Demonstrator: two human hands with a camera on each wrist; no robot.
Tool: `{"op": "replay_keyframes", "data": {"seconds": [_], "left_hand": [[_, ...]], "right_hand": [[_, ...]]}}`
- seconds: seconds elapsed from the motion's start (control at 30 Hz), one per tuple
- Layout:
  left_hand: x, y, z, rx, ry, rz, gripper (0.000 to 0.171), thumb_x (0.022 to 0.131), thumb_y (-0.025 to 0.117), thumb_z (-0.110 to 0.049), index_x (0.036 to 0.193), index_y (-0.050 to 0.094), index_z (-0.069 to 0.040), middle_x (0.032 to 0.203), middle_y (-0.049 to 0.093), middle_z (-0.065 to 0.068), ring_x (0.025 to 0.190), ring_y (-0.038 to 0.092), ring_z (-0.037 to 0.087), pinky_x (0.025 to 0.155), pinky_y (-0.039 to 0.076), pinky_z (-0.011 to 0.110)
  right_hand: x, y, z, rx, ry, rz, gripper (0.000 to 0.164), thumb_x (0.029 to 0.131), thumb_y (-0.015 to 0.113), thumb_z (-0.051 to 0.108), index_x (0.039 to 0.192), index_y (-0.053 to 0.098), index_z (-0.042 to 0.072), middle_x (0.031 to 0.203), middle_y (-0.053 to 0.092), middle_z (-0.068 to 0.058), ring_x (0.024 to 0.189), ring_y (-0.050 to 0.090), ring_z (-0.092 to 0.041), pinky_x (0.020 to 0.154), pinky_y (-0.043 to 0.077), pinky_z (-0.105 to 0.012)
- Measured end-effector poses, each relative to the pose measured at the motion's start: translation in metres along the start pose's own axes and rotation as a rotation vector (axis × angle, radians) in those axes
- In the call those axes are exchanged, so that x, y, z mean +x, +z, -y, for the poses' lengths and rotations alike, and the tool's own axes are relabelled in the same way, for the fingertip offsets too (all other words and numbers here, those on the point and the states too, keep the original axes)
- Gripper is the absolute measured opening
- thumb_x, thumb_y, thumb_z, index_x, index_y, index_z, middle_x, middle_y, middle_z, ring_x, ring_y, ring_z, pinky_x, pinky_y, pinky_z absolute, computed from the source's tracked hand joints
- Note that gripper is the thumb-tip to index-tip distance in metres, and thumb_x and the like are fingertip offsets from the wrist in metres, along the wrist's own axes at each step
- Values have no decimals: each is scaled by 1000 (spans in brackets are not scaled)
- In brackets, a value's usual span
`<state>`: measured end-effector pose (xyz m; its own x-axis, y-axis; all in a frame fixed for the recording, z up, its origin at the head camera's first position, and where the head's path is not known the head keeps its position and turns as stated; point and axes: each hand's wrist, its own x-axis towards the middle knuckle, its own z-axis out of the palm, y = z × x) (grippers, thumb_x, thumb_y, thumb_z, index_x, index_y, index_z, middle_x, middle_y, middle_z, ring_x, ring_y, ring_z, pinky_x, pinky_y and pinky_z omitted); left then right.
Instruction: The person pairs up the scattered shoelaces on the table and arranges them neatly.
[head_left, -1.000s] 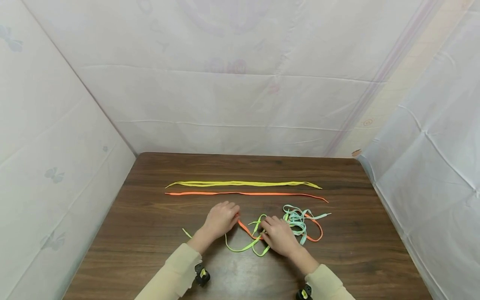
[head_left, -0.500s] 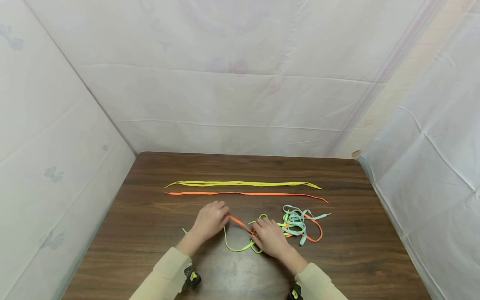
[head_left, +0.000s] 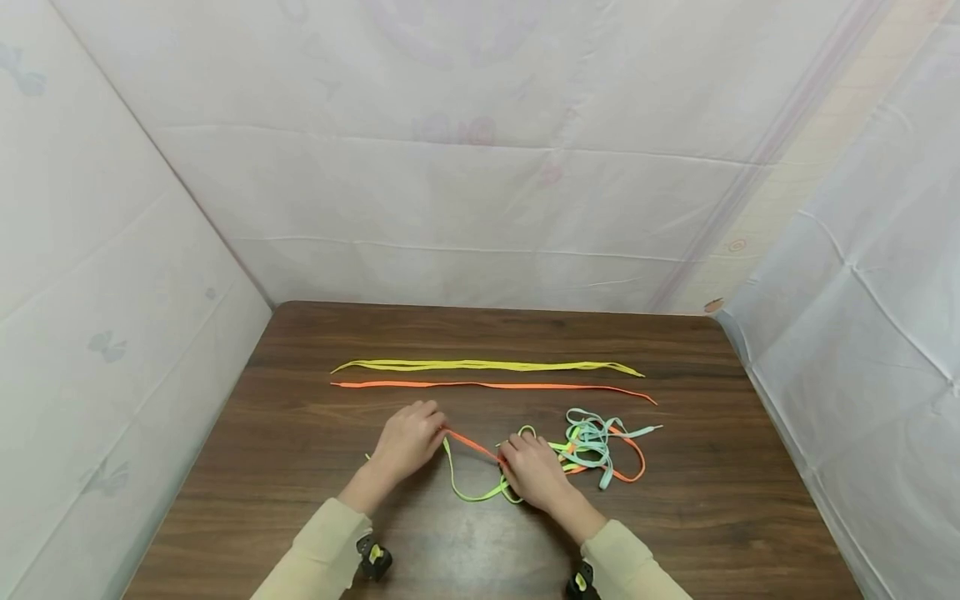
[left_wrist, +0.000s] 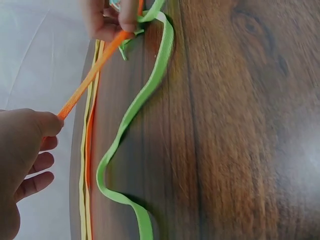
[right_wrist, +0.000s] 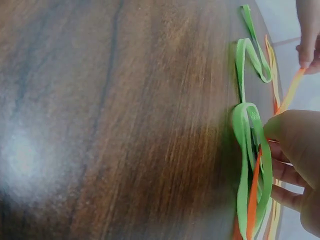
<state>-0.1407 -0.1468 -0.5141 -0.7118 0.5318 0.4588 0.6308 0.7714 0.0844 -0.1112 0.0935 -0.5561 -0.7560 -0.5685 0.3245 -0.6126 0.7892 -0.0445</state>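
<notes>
An orange shoelace [left_wrist: 90, 75] runs taut between the two hands above the table. My left hand [head_left: 408, 435] pinches it between thumb and forefinger. My right hand [head_left: 535, 472] pinches the same lace farther along, at the edge of the tangle. Below them a green shoelace [left_wrist: 142, 95] lies in a loose curve on the wood, looping beside the right fingers [right_wrist: 287, 172]. To the right of that hand, a light blue shoelace [head_left: 592, 446] is heaped with more orange and green lace. Part of the green lace is hidden behind the left hand.
Several yellow shoelaces [head_left: 465, 365] lie stretched out straight near the back of the dark wooden table [head_left: 262, 467]. A second orange shoelace [head_left: 480, 384] lies parallel in front of them. White sheeting [head_left: 450, 167] hangs behind and at both sides.
Both hands have shifted left, the left one farther, so a longer piece of orange lace shows between them. The blue heap and the straight laces have stayed in place.
</notes>
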Motion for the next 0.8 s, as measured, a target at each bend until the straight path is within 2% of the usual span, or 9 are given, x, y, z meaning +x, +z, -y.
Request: {"op": "replay_keyframes", "data": {"seconds": [0.17, 0.33, 0.43, 0.6, 0.8], "left_hand": [[-6, 2, 5, 12, -21, 31, 9, 74, 75, -14, 73, 66, -13, 71, 53, -3, 63, 49, 12, 59, 45, 29], [-13, 3, 10, 4, -56, 38, 10, 74, 76, -15, 73, 66, -13, 70, 53, -4, 66, 52, 13, 60, 47, 30], [-17, 1, 14, 11, -72, 34, 10, 72, 77, -12, 75, 67, -13, 71, 54, -4, 67, 54, 14, 61, 48, 30], [-22, -5, 21, 35, -100, 39, 10, 72, 76, -10, 75, 67, -12, 71, 55, -3, 66, 55, 15, 59, 48, 31], [-27, -11, 28, 51, -124, 40, 10, 73, 77, -12, 74, 66, -12, 69, 54, -3, 62, 52, 14, 54, 44, 29]], "right_hand": [[2, -6, -1, 18, 0, -14, 5, 83, 66, 22, 86, 63, 19, 77, 57, 7, 70, 52, -12, 57, 39, -26], [4, -17, -5, 49, 15, 14, 6, 83, 66, 19, 84, 60, 19, 75, 57, 8, 70, 53, -11, 55, 35, -23], [3, -22, -8, 50, 14, 20, 6, 83, 65, 17, 83, 59, 19, 74, 56, 8, 68, 52, -11, 54, 32, -22], [-2, -24, -15, 34, 9, -25, 8, 83, 66, 18, 82, 59, 19, 73, 55, 9, 63, 48, -9, 52, 30, -21], [-8, -29, -22, 21, 7, 12, 8, 82, 66, 15, 82, 59, 18, 75, 56, 7, 63, 47, -11, 55, 35, -23]]}}
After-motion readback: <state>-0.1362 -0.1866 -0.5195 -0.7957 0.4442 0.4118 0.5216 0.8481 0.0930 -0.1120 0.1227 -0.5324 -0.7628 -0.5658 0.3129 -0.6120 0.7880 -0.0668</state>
